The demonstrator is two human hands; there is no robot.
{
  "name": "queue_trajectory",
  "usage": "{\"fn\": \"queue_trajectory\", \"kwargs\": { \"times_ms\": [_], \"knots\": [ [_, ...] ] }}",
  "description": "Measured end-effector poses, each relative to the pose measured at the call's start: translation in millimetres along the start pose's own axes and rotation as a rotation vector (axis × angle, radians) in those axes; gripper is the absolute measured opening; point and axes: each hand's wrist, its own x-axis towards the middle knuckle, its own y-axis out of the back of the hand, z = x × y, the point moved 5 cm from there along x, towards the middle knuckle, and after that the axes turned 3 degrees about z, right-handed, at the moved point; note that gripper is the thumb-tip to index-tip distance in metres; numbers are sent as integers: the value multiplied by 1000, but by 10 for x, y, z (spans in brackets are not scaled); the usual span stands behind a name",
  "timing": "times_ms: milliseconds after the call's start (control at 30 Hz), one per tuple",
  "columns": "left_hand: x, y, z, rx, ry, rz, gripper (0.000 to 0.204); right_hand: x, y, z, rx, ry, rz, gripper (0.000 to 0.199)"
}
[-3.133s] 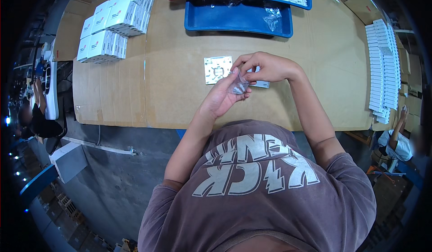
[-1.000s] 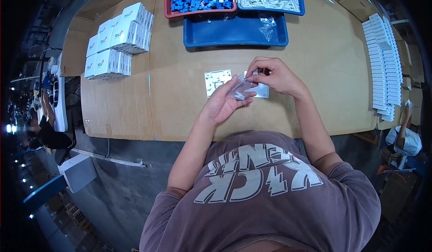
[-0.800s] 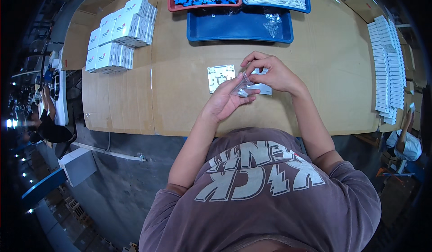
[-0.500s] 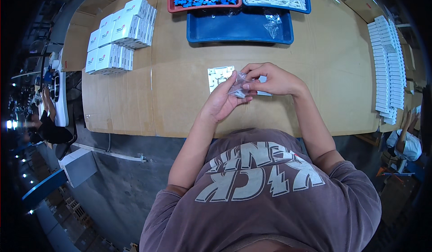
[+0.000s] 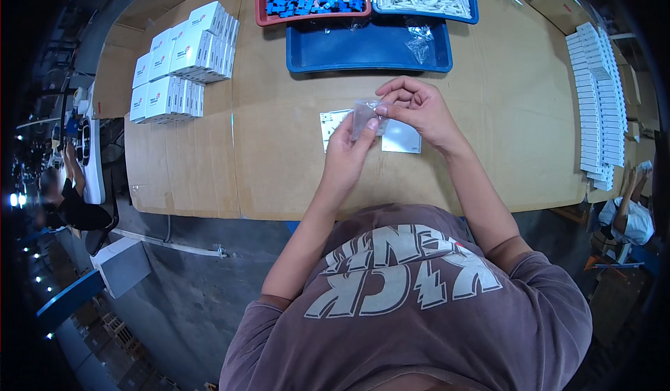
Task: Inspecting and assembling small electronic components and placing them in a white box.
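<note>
Between my hands is a small clear plastic bag (image 5: 363, 114), held up over the cardboard-covered table. My left hand (image 5: 351, 144) grips the bag's lower part, with the thumb across its front. At the bag's upper right edge, my right hand (image 5: 417, 112) pinches it between thumb and fingertips. What lies inside the bag is too small to tell. Behind my left hand lies a printed white sheet (image 5: 329, 127), partly covered. A plain white glossy square (image 5: 401, 138) rests under my right hand.
Ahead stand a red tray (image 5: 314, 18) of blue pieces, a blue tray (image 5: 474, 10) of white sticks, and a blue tray (image 5: 370, 65) with clear bags. White boxes (image 5: 185, 56) are stacked at left, more white boxes (image 5: 599, 105) at right. People work at both sides.
Both hands have turned the bag more upright. My left hand's fingers have moved behind it, and my right hand has lifted slightly, uncovering the white square.
</note>
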Motion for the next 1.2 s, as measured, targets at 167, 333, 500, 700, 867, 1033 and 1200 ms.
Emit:
{"fn": "queue_trajectory", "kwargs": {
  "times_ms": [167, 333, 500, 700, 867, 1033, 1200],
  "knots": [
    [-23, 120, 215, -11, -208, 176, 26, -51, -46, -11, -101, 37, -42, 24],
    [-32, 136, 210, -132, -186, 162, 19, -52, -180, -39, 28, 64, 0, 17],
    [-42, 101, 227, -227, -187, 192, 18, -34, -146, 113, 59, 45, 38, 15],
    [-42, 145, 223, -175, -226, 208, 19, -40, -200, 97, 84, 46, 59, 14],
    [-51, 129, 269, -185, -219, 223, 17, -23, -243, 108, 144, 101, 82, 13],
    [-55, 124, 290, -214, -253, 229, 16, -36, -346, 181, 194, 131, 96, 13],
    [-78, 127, 290, -221, -187, 210, 17, -74, -372, 214, 216, 125, 110, 13]
  ]
}}
